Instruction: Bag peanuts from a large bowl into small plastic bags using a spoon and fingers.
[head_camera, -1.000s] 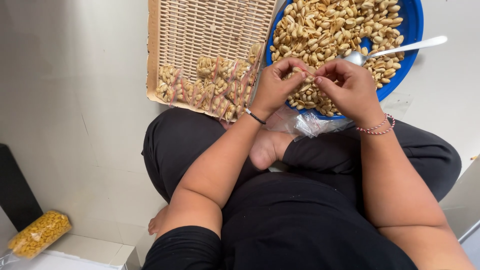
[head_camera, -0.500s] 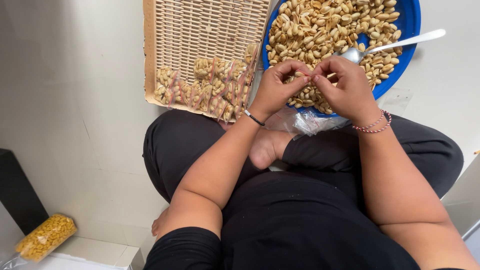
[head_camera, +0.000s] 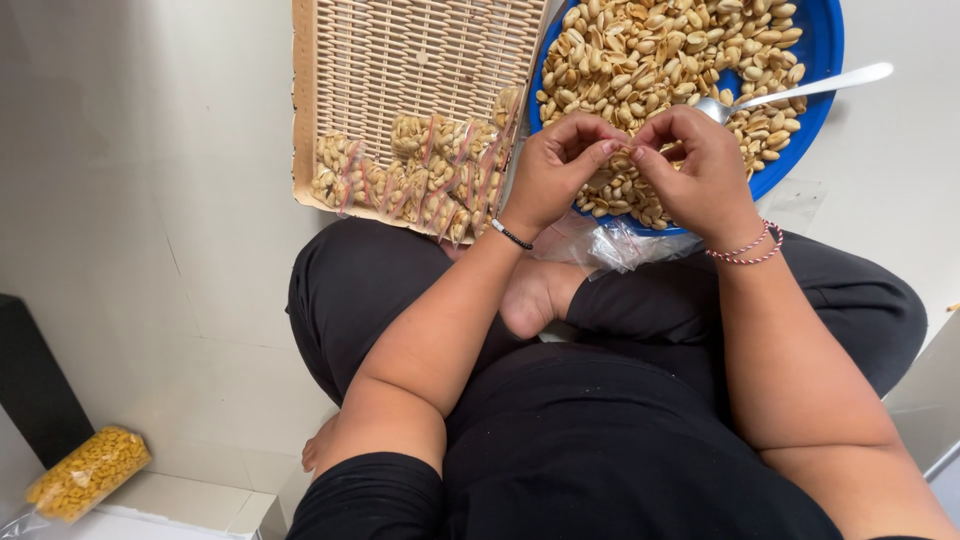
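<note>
My two hands meet over the near edge of the bowl. The fingers of my left hand (head_camera: 556, 172) are curled in, thumb and forefinger pinched together on something small at the tips; the fingers of my right hand (head_camera: 697, 172) are curled the same way, pinching from the other side, so the tips of both hands nearly touch. What I hold is mostly hidden by my fingers. It seems to be a little clear packet, but I cannot tell for sure. A thin dark band sits on my left wrist and a red and white beaded bracelet (head_camera: 748, 248) on my right.

Just under my hands is the blue bowl (head_camera: 822, 62), heaped with peanuts (head_camera: 660, 50). A metal spoon (head_camera: 795, 90) lies in the nuts, its handle pointing out over the right rim. Near the bowl, between it and my crossed legs, lies a crumpled heap of clear plastic bags (head_camera: 600, 242).

To the left of the bowl is a flat woven tray (head_camera: 400, 60). Its near end holds small filled packets of peanuts (head_camera: 420, 170) with red strips, lying close together; its far end is bare.

Far off at the near left, a bag of yellow snacks (head_camera: 88, 473) lies on a white ledge.
</note>
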